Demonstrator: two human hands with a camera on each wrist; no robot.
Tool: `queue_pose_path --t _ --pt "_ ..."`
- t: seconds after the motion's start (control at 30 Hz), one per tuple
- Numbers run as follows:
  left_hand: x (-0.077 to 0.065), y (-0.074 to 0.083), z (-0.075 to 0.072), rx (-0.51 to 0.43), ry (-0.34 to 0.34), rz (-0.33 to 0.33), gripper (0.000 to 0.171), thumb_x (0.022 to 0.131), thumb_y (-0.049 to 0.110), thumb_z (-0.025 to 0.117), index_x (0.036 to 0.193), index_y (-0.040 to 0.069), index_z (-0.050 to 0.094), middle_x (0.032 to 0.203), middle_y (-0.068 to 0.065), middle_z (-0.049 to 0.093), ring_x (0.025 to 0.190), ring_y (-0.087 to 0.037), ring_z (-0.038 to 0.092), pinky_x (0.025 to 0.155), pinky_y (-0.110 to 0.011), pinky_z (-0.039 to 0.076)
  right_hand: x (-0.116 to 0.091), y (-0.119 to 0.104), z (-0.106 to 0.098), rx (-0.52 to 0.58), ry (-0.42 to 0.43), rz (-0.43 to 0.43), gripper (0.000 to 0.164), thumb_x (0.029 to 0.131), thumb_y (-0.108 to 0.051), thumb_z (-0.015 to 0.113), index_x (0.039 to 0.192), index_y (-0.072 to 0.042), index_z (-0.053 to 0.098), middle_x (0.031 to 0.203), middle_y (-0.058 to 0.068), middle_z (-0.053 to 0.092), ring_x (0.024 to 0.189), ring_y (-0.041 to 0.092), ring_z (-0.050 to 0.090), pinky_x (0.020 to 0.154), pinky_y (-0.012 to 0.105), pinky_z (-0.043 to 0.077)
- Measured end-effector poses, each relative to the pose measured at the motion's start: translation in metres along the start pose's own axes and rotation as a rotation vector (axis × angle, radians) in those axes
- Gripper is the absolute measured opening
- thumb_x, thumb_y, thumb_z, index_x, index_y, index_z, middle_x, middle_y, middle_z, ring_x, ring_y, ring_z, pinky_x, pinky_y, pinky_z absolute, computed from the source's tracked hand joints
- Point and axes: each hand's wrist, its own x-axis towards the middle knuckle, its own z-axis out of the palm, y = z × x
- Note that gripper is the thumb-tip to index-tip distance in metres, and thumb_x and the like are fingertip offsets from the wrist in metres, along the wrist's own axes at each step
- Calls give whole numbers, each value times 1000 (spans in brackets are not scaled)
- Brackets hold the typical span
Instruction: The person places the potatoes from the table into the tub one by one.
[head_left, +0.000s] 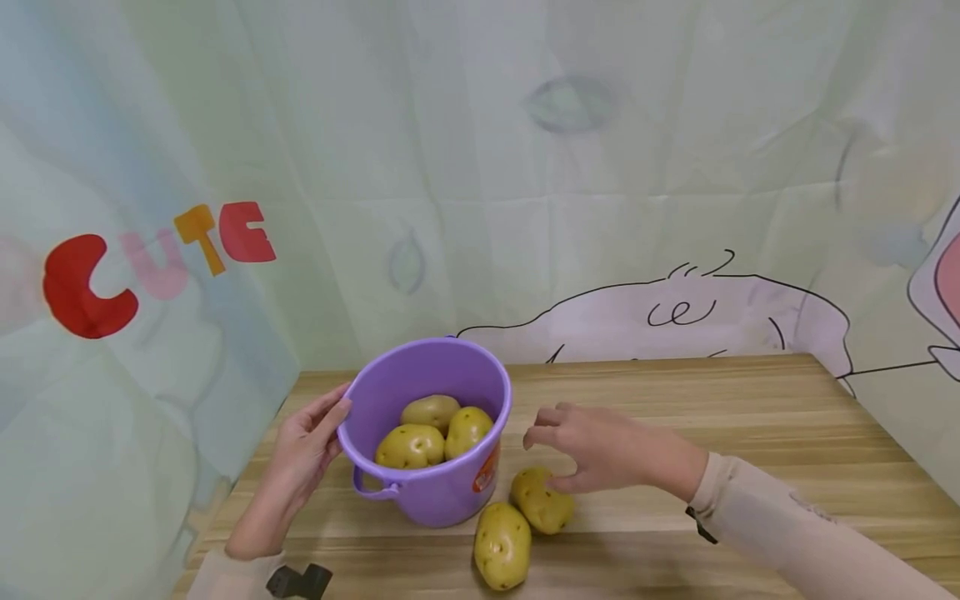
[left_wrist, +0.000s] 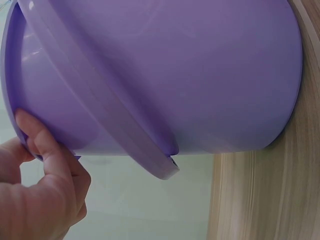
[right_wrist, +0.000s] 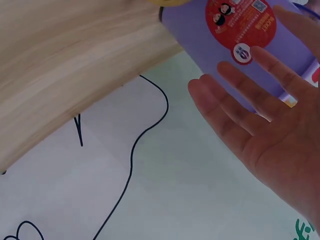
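Observation:
A purple bucket (head_left: pixel 450 497) stands on the wooden table with three potatoes inside, one of them a potato (head_left: pixel 410 447) at the near side. My left hand (head_left: pixel 302 450) pinches the bucket's left rim; in the left wrist view the thumb and fingers (left_wrist: pixel 47 145) grip the rim beside the hanging handle (left_wrist: pixel 95 95). Just right of the bucket, my right hand (head_left: pixel 600 447) hovers with fingers spread and nothing in the palm (right_wrist: pixel 285 150). Beneath its thumb lies a potato (head_left: pixel 542 504), and a second potato (head_left: pixel 502 547) rests nearer the front, close against it.
The wooden table (head_left: pixel 712 417) reaches back to a printed cloth backdrop (head_left: pixel 480 167), with more cloth at the left and right. A red round sticker (right_wrist: pixel 240 25) is on the bucket's right side.

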Motion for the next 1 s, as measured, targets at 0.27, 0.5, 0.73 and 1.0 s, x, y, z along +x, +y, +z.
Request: queue_pose_path --t 0.27,0.5,0.73,1.0 --pt "0 0 1 -7 4 8 58 104 15 57 148 -13 32 109 2 67 95 -10 67 82 -22 58 2 0 15 82 -149 56 65 82 -42 81 137 -16 57 133 3 56 119 22 54 98 38 53" --pt "-1 0 0 0 -6 8 57 104 16 56 148 -13 33 111 0 65 96 -11 67 84 -22 58 7 2 32 117 -174 58 75 76 -42 86 140 -18 56 139 8 52 124 28 51 99 42 52" --pt "0 0 -1 -1 -1 8 57 104 15 56 148 -13 33 109 1 66 94 -10 67 81 -21 58 13 6 46 146 -186 35 80 71 -39 90 140 -15 57 138 13 52 122 31 52 100 41 51" --pt "-1 0 0 1 -14 15 56 104 15 55 148 -13 33 111 1 66 96 -10 67 82 -21 58 15 10 58 253 -218 25 77 69 -38 92 136 -18 60 131 3 54 115 17 51 98 31 50"
